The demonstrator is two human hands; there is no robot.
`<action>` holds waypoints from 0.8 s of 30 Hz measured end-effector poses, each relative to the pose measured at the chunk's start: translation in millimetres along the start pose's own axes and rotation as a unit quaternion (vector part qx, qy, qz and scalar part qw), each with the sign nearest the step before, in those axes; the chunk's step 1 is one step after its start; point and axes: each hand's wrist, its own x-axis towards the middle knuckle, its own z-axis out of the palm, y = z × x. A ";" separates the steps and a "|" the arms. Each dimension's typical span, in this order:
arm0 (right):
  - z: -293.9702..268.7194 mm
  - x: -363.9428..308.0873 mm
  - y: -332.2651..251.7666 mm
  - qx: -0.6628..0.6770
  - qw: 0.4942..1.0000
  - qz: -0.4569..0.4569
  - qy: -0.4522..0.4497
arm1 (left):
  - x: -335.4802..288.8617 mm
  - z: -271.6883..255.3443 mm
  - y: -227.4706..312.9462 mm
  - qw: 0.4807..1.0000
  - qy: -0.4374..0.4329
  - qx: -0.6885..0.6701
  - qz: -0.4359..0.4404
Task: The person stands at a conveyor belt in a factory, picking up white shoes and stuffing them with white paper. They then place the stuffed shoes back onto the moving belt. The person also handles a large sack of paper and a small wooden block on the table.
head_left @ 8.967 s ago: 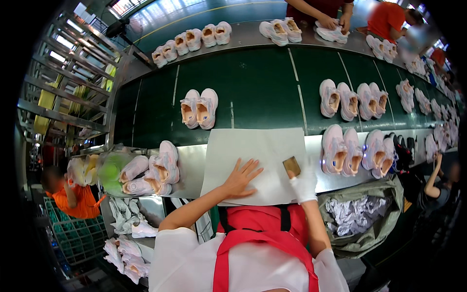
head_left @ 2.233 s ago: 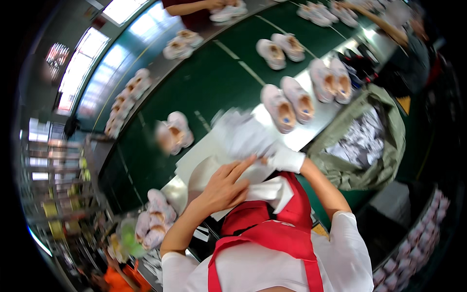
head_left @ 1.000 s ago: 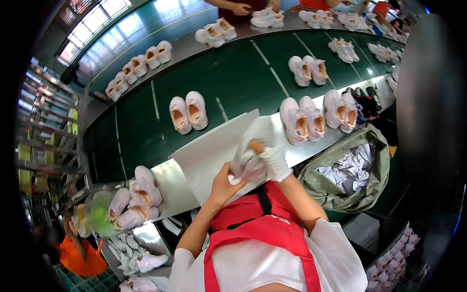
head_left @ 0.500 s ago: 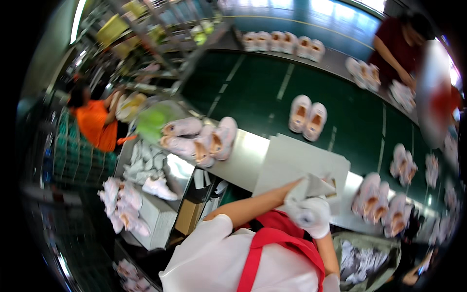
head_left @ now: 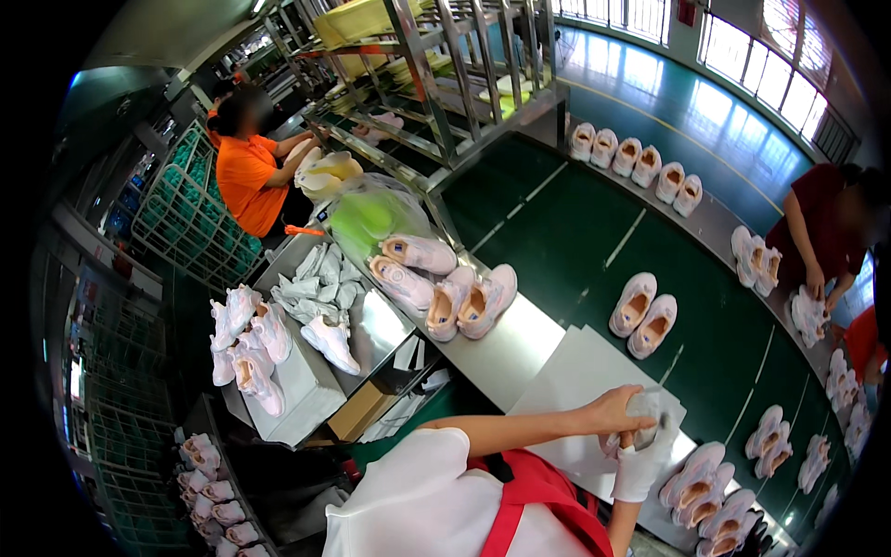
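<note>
My bare left hand (head_left: 609, 411) and my white-gloved right hand (head_left: 645, 457) meet above the white board (head_left: 557, 376) in front of me. The left fingers close round a small greyish-white bundle (head_left: 642, 405), whose kind I cannot make out. My right hand is closed against the same bundle from below, its fingers partly hidden. Beyond the board, a pair of pale pink shoes (head_left: 642, 316) stands on the green conveyor belt. More pale pink shoes (head_left: 486, 302) sit on the metal ledge to the left, and others (head_left: 698, 483) lie just right of my hands.
Left of me, a metal tray (head_left: 371, 327) holds grey-white paper stuffing (head_left: 320, 283) and one shoe. Several shoes rest on a white box (head_left: 302, 395). A metal rack (head_left: 445, 102) rises at the back. Co-workers in orange (head_left: 249, 181) and dark red (head_left: 821, 218) work nearby.
The view has swung, so the scene sits lower and farther right. My left hand, earlier largely hidden behind a grey-white piece, now shows its fingers round the bundle.
</note>
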 end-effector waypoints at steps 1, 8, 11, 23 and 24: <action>-0.1 6.5 -7.1 -0.110 0.990 -0.063 0.068 | 3.0 1.1 0.3 0.997 0.070 -0.013 0.013; 21.2 -0.9 7.3 0.336 0.910 0.159 -0.185 | 14.4 0.9 -5.3 0.977 0.130 0.073 0.151; 55.0 -12.0 49.7 0.391 0.901 0.123 -0.144 | 35.7 14.9 -25.5 0.926 0.233 -0.033 0.295; 34.2 40.4 -0.4 0.168 0.979 0.074 -0.092 | 90.2 2.0 -43.5 0.882 0.030 -0.469 -0.036; 38.0 39.6 4.6 0.133 0.985 0.079 -0.080 | 95.3 4.8 -51.6 0.872 0.016 -0.488 -0.030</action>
